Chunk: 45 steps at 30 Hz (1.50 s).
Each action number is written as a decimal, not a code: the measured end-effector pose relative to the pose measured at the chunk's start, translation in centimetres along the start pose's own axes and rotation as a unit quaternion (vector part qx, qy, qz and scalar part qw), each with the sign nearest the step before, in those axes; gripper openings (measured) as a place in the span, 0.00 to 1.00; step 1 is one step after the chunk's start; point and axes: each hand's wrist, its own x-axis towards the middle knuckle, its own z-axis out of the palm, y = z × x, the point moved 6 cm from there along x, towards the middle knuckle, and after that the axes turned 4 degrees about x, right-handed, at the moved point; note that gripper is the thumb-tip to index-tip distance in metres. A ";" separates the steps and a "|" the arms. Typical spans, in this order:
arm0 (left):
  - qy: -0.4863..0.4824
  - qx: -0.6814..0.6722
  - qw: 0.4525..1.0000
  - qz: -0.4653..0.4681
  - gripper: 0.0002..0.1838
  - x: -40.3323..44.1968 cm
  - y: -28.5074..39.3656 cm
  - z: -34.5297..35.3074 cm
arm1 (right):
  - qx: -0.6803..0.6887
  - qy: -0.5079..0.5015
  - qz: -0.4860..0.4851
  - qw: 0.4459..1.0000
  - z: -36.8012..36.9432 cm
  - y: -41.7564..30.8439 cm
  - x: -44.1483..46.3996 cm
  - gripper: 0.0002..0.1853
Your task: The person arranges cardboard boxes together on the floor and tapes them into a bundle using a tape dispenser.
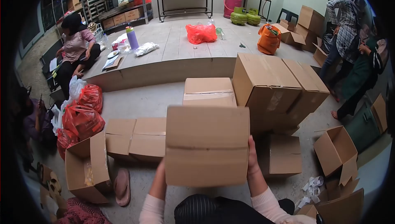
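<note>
A closed cardboard box [207, 166] is held up between my two hands, with a flap seam across its face. My left hand [161, 169] presses on its left side, mostly hidden behind the box edge. On the right side, my right hand [252, 158] grips with its fingers partly hidden. Behind it stands a taped box [209, 91], with two large taped boxes [267, 76] to its right. Two low boxes [142, 139] lie to the left, and a smaller box [285, 154] sits to the right.
Red plastic bags [83, 119] are piled at the left, near an open box [84, 170] and a slipper [122, 187]. Another open box [335, 152] stands right. People sit at left and stand at right. A raised step [164, 70] crosses behind the boxes.
</note>
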 end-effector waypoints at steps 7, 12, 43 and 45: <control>0.058 -0.227 0.966 -0.106 0.29 -3.4 -8.5 10.0 | -0.024 0.069 0.160 0.984 -11.6 5.6 -9.1 0.29; -0.037 -0.325 0.934 -0.146 0.29 -5.3 -8.2 14.0 | -0.149 0.139 0.237 0.950 -19.1 7.8 -10.2 0.31; -0.194 0.538 0.696 0.434 0.15 -0.4 2.8 35.0 | -0.953 0.080 0.048 0.288 -26.7 -4.1 -2.3 0.20; -0.184 0.531 0.705 0.433 0.15 -0.4 3.1 34.6 | -0.955 0.068 0.034 0.288 -28.3 -6.1 -2.9 0.20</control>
